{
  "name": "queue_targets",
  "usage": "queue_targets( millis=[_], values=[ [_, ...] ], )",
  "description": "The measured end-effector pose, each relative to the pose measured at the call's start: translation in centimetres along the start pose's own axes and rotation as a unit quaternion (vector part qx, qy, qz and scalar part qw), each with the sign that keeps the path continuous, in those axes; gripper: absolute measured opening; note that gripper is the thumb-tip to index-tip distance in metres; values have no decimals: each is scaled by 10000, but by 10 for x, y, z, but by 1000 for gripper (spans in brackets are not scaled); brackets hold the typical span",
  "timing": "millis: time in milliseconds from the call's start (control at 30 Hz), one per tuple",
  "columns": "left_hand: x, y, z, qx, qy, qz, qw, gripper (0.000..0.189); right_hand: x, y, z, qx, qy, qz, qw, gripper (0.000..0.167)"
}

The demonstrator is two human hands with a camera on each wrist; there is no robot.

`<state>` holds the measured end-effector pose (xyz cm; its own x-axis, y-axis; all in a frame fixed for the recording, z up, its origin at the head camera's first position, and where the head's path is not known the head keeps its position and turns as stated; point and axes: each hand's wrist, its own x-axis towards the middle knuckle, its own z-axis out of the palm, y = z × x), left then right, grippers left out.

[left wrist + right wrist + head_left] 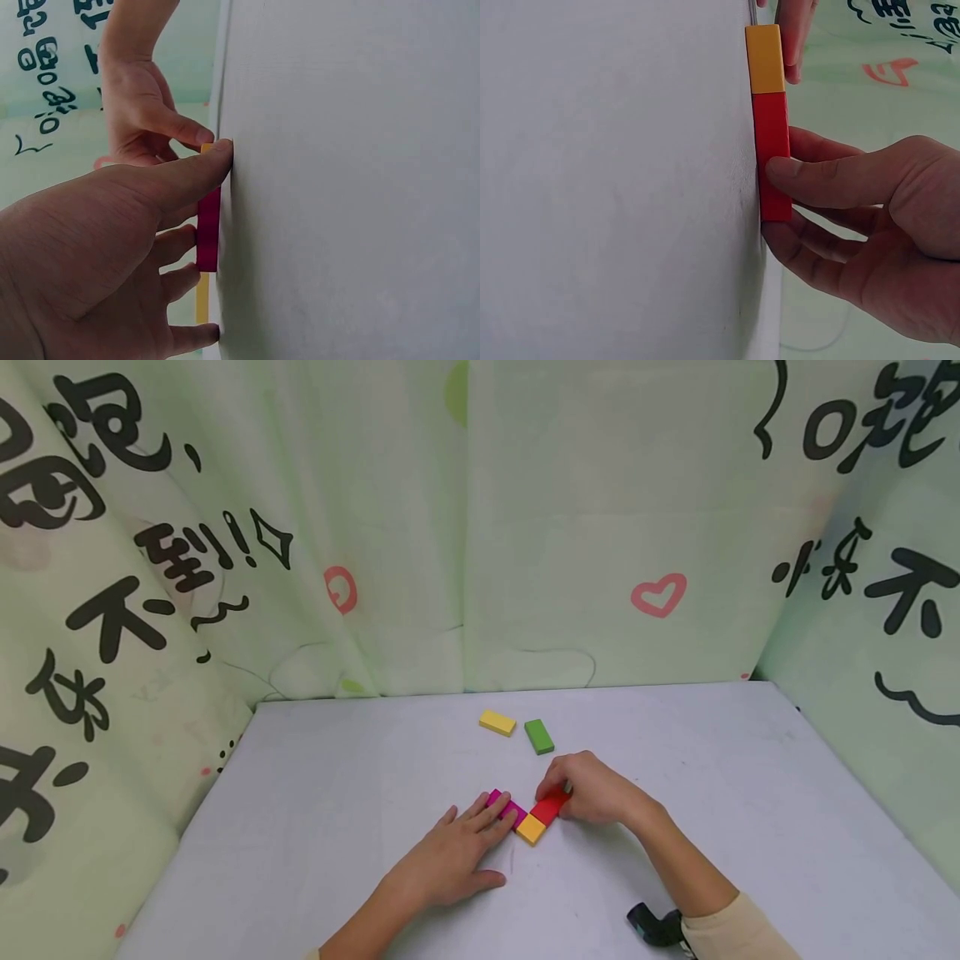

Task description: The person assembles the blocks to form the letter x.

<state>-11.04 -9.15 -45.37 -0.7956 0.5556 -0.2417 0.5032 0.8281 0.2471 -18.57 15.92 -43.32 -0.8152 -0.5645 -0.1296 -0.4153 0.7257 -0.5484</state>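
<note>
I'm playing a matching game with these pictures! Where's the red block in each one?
Head: red block below and right of the middle, held by the right hand.
Left wrist: not visible.
Right wrist: red block a bit right of the middle.
Shared landmark: orange block, only peeking out in left wrist.

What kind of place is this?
It looks like a little curtained-off spot for playing or working, perhaps indoors. Pale green cloth with black writing hangs on three sides of a whitish table, and small coloured blocks lie on it.
</note>
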Motion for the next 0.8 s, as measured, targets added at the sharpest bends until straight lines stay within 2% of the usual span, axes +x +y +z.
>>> queue_targets(
  millis=[800],
  values=[
    [0, -5, 1, 34, 65, 236, 9997, 84, -2, -5, 1, 111, -14, 229, 9997, 29]
  ],
)
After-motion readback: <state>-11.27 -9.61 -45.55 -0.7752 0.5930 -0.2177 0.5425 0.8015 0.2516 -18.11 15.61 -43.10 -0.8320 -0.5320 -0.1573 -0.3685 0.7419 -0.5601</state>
